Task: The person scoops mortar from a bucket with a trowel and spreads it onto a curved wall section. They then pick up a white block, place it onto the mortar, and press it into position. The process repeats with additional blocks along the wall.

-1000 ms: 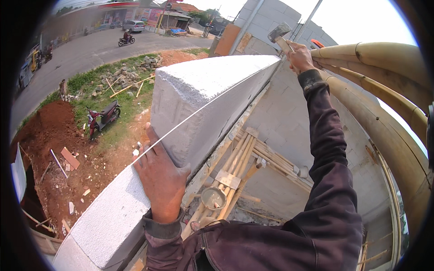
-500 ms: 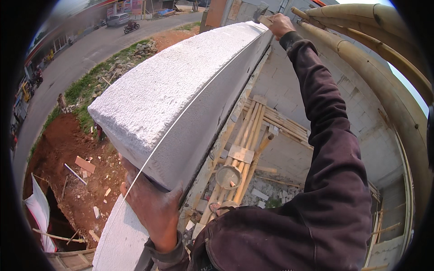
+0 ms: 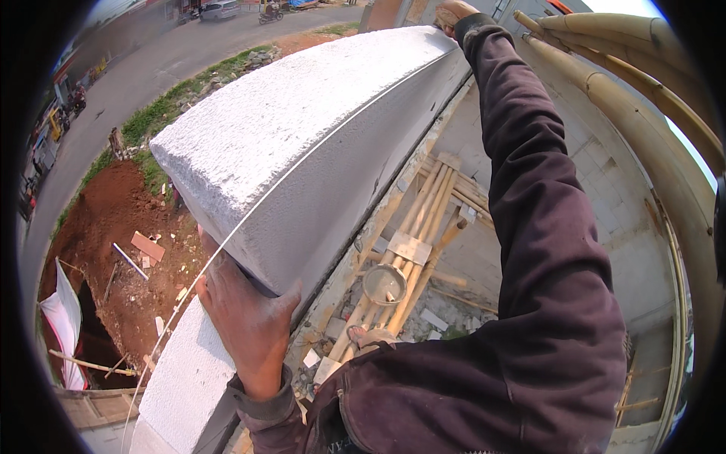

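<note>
Left hand (image 3: 246, 314): palm over the near end of the long white rough-textured block (image 3: 310, 113), thumb on the inner side, fingers reaching to the outer side. Grip spread and touching, neither clenched nor wrapped round it.

Right hand (image 3: 454, 15): arm fully extended, fingers bent, at the far end of the block. Whether it was clenched on anything I could not tell; the picture's upper edge and my dark maroon sleeve (image 3: 529, 189) limited the view.

Block position: high on the wall, running away from me, top face sunlit, inner face in shade, a dark strip along its foot. Its near end stood above a lower white block (image 3: 185, 371) with a pale, smoother top, beside my left wrist.

A thin white string (image 3: 227, 239) followed the upper inner edge, crossed by my left fingers and dropped toward the lower left.

Inside, below: yellowish bamboo poles (image 3: 432, 198) laid side by side, carrying a square pale wooden board (image 3: 409, 248) and a round grey bucket (image 3: 364, 284). To the right, thick tan bamboo poles (image 3: 605, 91) passed before a grey block wall (image 3: 575, 166).

Outside, left: red-brown earth (image 3: 106, 204), a whitish-pink sheet (image 3: 64, 325), and beyond, a grey road (image 3: 151, 72) with a silver car (image 3: 219, 10).
</note>
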### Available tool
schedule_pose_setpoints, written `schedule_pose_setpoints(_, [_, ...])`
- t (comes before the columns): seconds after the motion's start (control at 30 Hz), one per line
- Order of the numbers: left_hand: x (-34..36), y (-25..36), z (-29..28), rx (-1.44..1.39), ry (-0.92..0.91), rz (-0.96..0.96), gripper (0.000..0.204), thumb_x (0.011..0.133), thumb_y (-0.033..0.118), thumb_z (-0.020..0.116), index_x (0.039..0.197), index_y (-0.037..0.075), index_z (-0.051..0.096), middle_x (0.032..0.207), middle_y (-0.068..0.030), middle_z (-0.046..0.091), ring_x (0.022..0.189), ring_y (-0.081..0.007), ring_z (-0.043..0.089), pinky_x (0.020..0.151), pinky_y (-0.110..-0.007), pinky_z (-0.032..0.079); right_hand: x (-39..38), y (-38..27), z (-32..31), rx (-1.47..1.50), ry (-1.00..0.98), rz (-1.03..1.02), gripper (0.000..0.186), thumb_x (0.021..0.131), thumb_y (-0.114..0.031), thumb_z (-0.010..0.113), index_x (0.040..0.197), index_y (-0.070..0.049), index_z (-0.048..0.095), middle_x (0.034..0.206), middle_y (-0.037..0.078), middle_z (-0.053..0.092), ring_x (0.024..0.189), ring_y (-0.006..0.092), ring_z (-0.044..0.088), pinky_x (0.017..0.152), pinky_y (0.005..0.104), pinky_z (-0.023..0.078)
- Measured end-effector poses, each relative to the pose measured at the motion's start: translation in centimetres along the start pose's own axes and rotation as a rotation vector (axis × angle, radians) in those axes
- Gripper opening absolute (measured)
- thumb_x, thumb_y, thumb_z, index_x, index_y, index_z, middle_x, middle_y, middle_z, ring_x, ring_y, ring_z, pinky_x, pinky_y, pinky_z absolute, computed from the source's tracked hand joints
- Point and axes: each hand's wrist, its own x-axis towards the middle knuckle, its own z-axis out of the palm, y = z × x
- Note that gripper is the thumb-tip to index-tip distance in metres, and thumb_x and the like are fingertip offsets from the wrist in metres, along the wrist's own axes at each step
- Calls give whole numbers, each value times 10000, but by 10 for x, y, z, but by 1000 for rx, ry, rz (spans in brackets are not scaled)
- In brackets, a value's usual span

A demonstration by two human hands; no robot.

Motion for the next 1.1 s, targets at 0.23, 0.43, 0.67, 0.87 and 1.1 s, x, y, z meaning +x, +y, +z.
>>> schedule_pose_setpoints(0.23, [-1,0,1,-83,-50,-103,1222,501,234,794,1548,44,191,1320,-215,541,1219,-332,528,1101,-434,280,-18,4,17,-97,-51,-38,188,901,-142,600,991,4,677,805,72,676,698,166,654,602,289,519])
schedule_pose_setpoints(0.43, [-6,-2,5,-31,-74,-168,1242,515,247,839,1550,57,181,1328,-205,537,1252,-370,511,1120,-458,331,-66,7,-5,65,88,-39,205,879,-165,637,957,15,695,807,76,693,724,155,653,646,280,506])
schedule_pose_setpoints(0.67, [-63,60,-44,-233,-33,334,769,685,129,828,1364,25,483,1132,-177,581,969,-305,622,845,-436,502,-320,125,19,465,323,94,209,867,-143,636,968,20,719,812,70,703,744,117,624,687,256,485])
schedule_pose_setpoints(0.87, [-65,153,-25,-203,-423,1089,279,798,101,663,1037,-43,655,744,-75,585,747,-148,585,730,-312,481,-754,268,151,29,-316,810,210,868,-130,589,987,-29,729,902,118,720,821,192,685,711,334,529])
schedule_pose_setpoints(1.1, [-117,188,-30,-211,-751,1467,312,799,113,667,1069,-43,643,765,-88,592,766,-168,592,745,-324,483,-1109,270,161,-435,-1098,1118,228,874,-153,567,1014,-94,738,955,95,735,849,219,713,685,373,565])
